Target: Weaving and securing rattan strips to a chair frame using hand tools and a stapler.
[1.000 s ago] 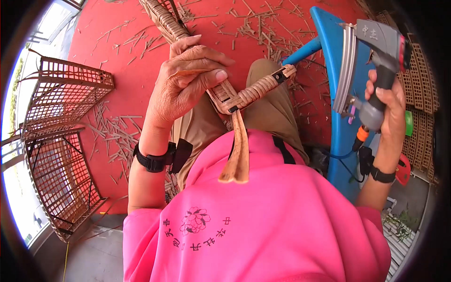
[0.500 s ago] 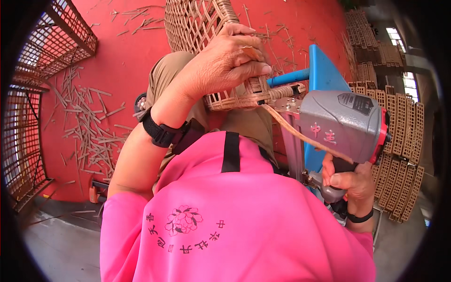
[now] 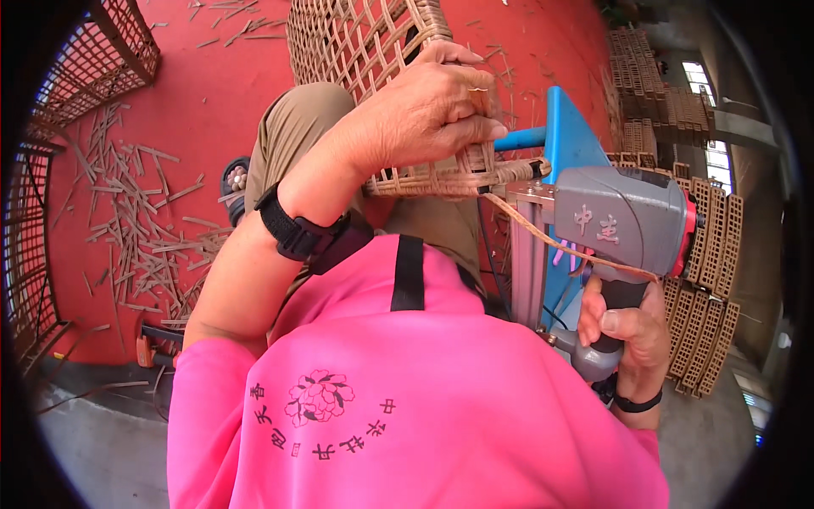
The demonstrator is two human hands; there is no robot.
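My left hand (image 3: pixel 441 106) is closed around a corner post of a woven rattan frame (image 3: pixel 360 42), its fingers wrapped over the bound edge. A wrapped stub (image 3: pixel 521 170) sticks out to the right from the frame's lower corner. My right hand (image 3: pixel 627 327) grips the handle of a grey air nail gun (image 3: pixel 623 216) with a red rear cap. The gun's nose sits right beside the stub; I cannot tell whether they touch. From the corner a loose rattan strip (image 3: pixel 543 233) trails rightward across the gun's lower side. My thighs are under the frame.
A blue stand (image 3: pixel 572 140) with a bar rises behind the gun. Cut strips (image 3: pixel 148 229) litter the red floor at left, near woven panels (image 3: pixel 34 246). Stacked slatted brown pieces (image 3: pixel 708 331) stand at right. A black caster (image 3: pixel 236 182) lies beside my knee.
The nail gun has rolled slightly in my right hand, so its top label has turned out of sight. The rattan frame and my left hand have shifted a little to the right.
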